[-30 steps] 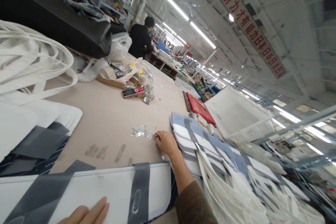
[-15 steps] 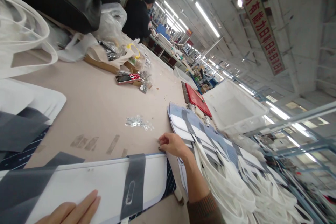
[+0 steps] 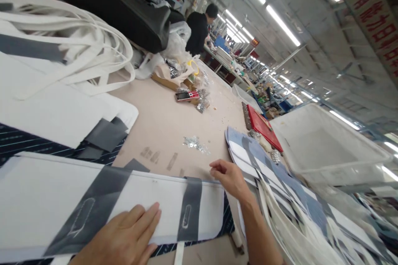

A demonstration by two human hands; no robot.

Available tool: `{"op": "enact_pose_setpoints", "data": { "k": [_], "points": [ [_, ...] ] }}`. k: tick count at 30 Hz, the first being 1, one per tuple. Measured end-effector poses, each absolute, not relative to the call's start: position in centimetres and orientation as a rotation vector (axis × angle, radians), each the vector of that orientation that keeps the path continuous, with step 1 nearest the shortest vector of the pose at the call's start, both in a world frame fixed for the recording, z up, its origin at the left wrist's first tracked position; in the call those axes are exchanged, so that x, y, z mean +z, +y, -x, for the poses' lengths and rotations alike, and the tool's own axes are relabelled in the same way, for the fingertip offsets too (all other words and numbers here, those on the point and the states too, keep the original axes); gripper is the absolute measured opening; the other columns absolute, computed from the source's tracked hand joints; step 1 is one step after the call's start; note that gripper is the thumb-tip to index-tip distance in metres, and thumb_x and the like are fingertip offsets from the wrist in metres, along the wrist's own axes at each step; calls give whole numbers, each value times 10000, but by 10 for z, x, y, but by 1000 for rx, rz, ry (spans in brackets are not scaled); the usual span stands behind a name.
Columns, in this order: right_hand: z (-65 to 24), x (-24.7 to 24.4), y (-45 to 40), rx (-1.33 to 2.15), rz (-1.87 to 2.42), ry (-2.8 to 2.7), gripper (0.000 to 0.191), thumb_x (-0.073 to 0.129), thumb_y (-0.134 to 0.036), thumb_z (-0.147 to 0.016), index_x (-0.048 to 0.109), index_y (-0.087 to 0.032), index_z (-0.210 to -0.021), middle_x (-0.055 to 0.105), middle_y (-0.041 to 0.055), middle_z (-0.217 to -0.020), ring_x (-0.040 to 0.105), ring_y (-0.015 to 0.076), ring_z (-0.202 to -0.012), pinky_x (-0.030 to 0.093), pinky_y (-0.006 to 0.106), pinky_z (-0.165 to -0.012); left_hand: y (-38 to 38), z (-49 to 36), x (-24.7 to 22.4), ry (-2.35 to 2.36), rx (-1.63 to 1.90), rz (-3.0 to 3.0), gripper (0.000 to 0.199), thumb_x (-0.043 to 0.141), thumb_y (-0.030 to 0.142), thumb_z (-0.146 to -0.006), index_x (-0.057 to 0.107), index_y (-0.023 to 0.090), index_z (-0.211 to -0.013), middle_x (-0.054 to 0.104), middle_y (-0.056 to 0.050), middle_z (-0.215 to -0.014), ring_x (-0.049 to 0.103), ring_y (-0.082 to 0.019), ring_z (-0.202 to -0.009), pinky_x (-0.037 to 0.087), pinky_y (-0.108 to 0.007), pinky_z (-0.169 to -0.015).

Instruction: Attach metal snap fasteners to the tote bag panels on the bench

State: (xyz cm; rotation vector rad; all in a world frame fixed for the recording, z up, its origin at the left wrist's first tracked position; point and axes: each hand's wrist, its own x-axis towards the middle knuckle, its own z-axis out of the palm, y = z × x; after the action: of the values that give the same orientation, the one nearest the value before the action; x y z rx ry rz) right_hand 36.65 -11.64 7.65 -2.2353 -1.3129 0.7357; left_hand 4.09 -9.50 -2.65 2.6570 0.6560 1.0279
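Note:
A long white panel with two dark grey bands, each with a stitched slot, lies across the front of the table. My left hand rests flat on it between the bands, fingers stretched out. Just beyond the panel's right end is my right hand, its fingers curled and thumb near the fingertips; anything between them is too small to make out. Past it lies a small heap of shiny metal discs.
White straps and panels lie at the left, below a black bag. Stacked blue and white pieces fill the right, near a red tray and a white bin. A red phone lies further back. A person stands beyond.
The view has swung left, so the table's things sit further right. More of my left hand shows, still on the panel. My right hand remains by the panel's right end, fingers curled.

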Motion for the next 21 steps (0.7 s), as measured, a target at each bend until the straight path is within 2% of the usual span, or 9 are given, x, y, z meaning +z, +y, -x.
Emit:
{"op": "enact_pose_setpoints", "data": {
  "k": [3, 6, 10, 14, 17, 21],
  "points": [
    [-314, 70, -103, 936, 1952, -1168, 206, 712, -341, -782, 757, -193, -919, 684, -25, -699, 613, 145, -640, 475, 273, -642, -96, -41, -14, 687, 899, -2708, 488, 351, 425, -1130, 780, 209, -1211, 811, -3, -1211, 618, -195, -1027, 401, -375, -935],
    [-265, 58, -87, 1050, 1813, -1159, 185, 719, -318, -750, 753, -191, -881, 671, -32, -687, 578, 124, -621, 448, 257, -617, -96, -40, -6, 687, 841, -2740, 491, 333, 392, -1135, 781, 206, -1208, 804, -3, -1213, 600, -196, -1039, 394, -380, -941],
    [-234, 46, -73, 1037, 1840, -1229, 183, 693, -277, -757, 765, -187, -899, 698, -29, -695, 609, 129, -631, 476, 255, -627, -96, -39, -3, 688, 830, -2788, 421, 419, 408, -1112, 777, 202, -1192, 795, -23, -1209, 595, -210, -1059, 408, -388, -929],
    [-230, 46, -67, 1015, 1933, -1286, 113, 685, -223, -754, 753, -199, -841, 718, -33, -687, 633, 137, -629, 509, 259, -641, -96, -39, 0, 696, 823, -2787, 367, 467, 379, -1091, 775, 196, -1172, 794, -43, -1169, 602, -226, -1031, 423, -402, -860],
    [-229, 50, -63, 1007, 2007, -1314, 95, 677, -185, -744, 745, -204, -808, 715, -42, -675, 631, 134, -621, 495, 253, -626, -96, -39, 2, 692, 829, -2776, 355, 461, 349, -1091, 779, 201, -1144, 794, -50, -1141, 604, -228, -995, 417, -407, -798],
    [-229, 52, -57, 1043, 2090, -1332, 139, 639, -130, -721, 743, -198, -785, 696, -46, -647, 615, 127, -603, 449, 238, -583, -96, -38, 4, 692, 839, -2770, 362, 443, 331, -1094, 780, 205, -1133, 792, -45, -1132, 604, -225, -985, 418, -406, -789]
  ]
}}
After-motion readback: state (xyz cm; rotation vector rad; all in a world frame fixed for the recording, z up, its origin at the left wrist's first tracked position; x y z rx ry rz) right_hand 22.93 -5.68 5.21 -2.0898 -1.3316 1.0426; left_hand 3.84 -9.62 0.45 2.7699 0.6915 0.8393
